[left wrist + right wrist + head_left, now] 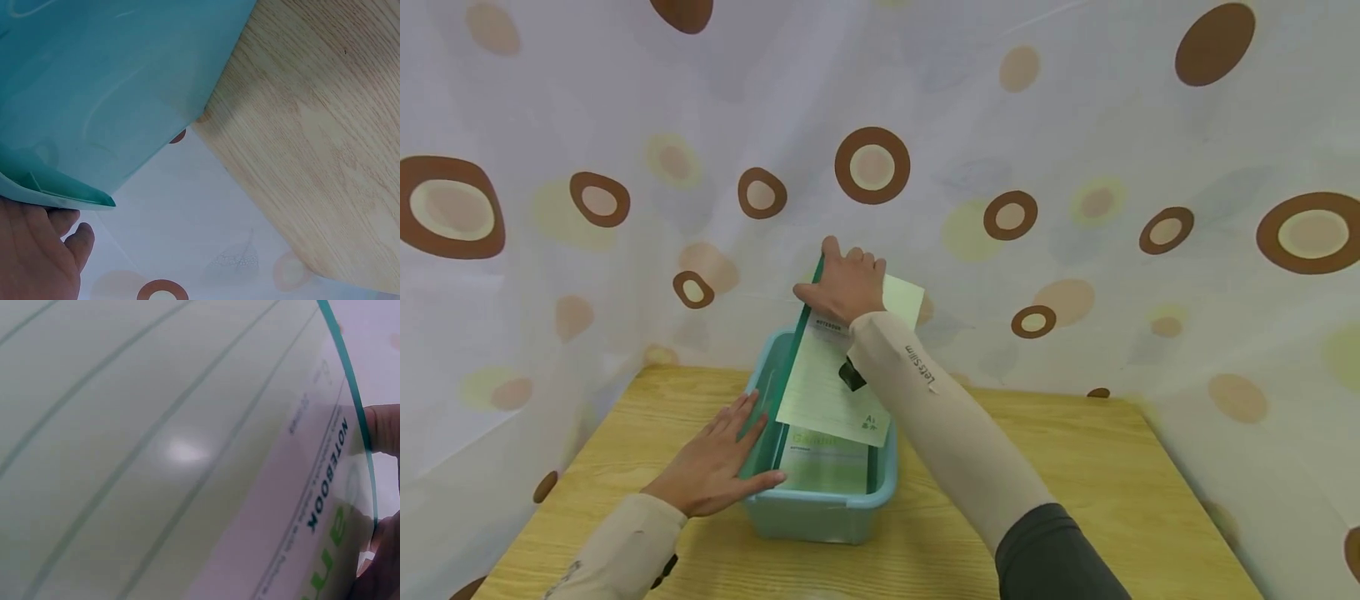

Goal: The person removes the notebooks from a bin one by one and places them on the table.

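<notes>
My right hand point(848, 285) grips a pale green notebook point(822, 379) by its top edge. This notebook, with a dark green spine, is tilted over a light blue plastic bin point(812, 518). Its printed cover and the fingers at its edge point(369, 481) fill much of the right wrist view. Under it, inside the bin, lies another notebook point(827, 471), partly covered. With fingers spread, my left hand point(718, 467) rests at the bin's left rim; the left wrist view shows this hand point(37, 250) against the rim, beside the bin's outer wall point(137, 75).
The bin stands on a wooden table point(1045, 492) with wood surface on both sides of it. Behind the table hangs a white curtain point(940, 108) patterned with brown and beige rounds. The lifted notebook's upper end is near that curtain.
</notes>
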Motion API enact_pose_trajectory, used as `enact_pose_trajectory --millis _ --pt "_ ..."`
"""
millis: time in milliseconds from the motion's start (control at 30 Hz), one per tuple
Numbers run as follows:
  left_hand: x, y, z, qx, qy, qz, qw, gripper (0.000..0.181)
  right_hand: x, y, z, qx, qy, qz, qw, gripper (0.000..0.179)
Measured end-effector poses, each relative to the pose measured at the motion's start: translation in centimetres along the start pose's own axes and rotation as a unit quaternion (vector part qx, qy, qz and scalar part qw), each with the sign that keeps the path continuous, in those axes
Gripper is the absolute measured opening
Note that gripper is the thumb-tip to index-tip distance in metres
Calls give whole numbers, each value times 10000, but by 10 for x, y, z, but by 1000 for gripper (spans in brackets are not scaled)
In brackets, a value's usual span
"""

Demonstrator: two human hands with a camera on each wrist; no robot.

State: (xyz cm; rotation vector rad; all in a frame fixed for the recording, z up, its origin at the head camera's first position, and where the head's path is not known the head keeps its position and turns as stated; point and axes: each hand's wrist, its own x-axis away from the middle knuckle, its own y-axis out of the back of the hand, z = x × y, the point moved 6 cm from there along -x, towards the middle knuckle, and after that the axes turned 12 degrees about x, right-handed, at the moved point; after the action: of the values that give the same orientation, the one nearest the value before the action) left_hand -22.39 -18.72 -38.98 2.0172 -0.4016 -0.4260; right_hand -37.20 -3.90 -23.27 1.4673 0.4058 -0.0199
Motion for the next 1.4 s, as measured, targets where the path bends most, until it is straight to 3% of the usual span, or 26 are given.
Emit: enact_pose_trajectory --millis 333,633,900,1133,1400 --pt "-1 1 0 40 -69 -18 10000 85 16 55 -45 -550 -203 -523 9969 45" --pt "0 1 0 76 -5 -20 10000 84 35 66 -98 -494 -309 -642 9962 46" --pt "1 1 0 124 26 18 9999 84 46 42 -139 -243 -297 -582 9976 46" --pt "1 2 0 105 -73 -29 9999 85 50 5 -162 -63 -237 -334 9991 50" --pt "1 1 0 163 -46 -31 9999 85 52 -46 -174 -14 -58 -23 10000 55"
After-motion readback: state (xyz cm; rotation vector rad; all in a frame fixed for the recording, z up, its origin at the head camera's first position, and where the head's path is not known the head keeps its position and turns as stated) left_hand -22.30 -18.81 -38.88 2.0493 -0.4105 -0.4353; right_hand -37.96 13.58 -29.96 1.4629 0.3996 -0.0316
